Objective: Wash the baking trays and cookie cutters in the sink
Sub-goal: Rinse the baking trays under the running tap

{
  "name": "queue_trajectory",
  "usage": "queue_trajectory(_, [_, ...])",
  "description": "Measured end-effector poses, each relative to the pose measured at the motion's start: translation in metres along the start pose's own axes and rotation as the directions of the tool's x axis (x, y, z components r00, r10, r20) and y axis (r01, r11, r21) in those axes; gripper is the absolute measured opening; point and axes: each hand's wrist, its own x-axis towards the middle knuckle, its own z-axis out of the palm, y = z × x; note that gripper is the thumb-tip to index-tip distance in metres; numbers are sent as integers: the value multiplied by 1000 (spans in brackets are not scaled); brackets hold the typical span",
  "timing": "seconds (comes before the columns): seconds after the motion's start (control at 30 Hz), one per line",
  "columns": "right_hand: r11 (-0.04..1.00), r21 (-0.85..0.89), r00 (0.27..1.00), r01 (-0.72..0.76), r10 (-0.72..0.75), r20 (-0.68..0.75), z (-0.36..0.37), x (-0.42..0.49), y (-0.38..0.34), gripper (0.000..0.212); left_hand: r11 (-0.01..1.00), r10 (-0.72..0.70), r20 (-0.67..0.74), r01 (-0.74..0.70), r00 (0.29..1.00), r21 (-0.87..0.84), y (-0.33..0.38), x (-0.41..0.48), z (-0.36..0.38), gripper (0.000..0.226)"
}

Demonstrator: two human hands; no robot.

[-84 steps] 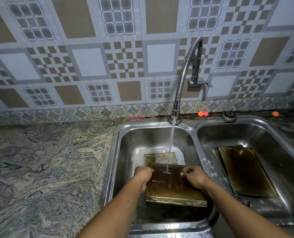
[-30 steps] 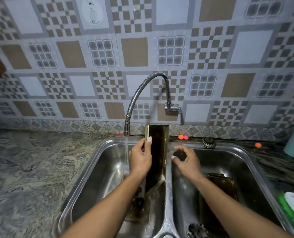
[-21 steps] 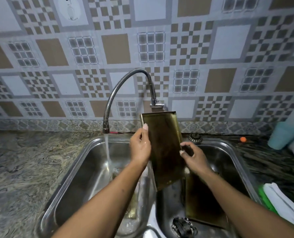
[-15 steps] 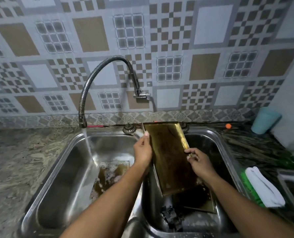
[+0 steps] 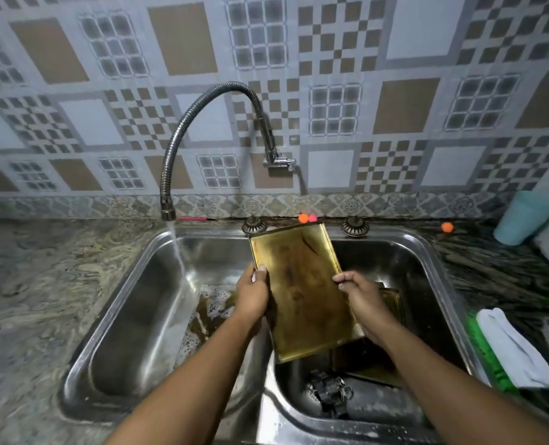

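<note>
Head view: golden rectangular metal baking tray [image 5: 302, 290] held tilted over the right basin of the double stainless steel sink [image 5: 427, 248], far end raised toward the wall. Left hand [image 5: 254, 293] is clamped on its left long edge and right hand [image 5: 359, 293] on its right edge, fingers curled round the rim.

A second golden tray [image 5: 392, 303] lies below. A dark cluster, probably the cookie cutters [image 5: 329, 393], sits near the drain.

Risks:
- Wet metal held only by the edges could slip and bang onto the tray underneath.
- The flexible chrome tap [image 5: 183, 133] is running into the left basin with nobody tending it, so splash is likely.
</note>
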Motion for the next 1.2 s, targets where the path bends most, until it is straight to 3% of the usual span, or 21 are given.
queue_trajectory(0.23, [986, -160, 944, -56, 104, 313, 106, -8, -18, 21, 998, 54, -303, -64, 951, -23, 16, -6, -111, 26])
queue_trajectory(0.37, [982, -159, 904, -98, 155, 398, 165, -17, -25, 23, 995, 77, -384, -96, 920, -30, 23, -3, -160, 35])
queue_trajectory(0.5, [973, -207, 890, -98, 179, 420, 214, -18, -32, 27, 996, 88, -400, -78, 912, 41, 27, 5, -197, 44])
queue_trajectory(0.83, [954, -237, 868, -182, 269, 418, 299, -27, -36, 26, 996, 50, -393, -18, 918, 86, 26, 55, -274, 43])
queue_trajectory(0.97, [947, -301, 874, -107, 235, 426, 314, -24, -32, 25, 983, 49, -370, 20, 928, 183, 25, 69, -290, 43])
queue_trajectory(1.2, [915, -402, 935, -18, 159, 319, 288, -27, -30, 20, 985, -11, -217, 48, 976, 163, 17, 81, -278, 42])
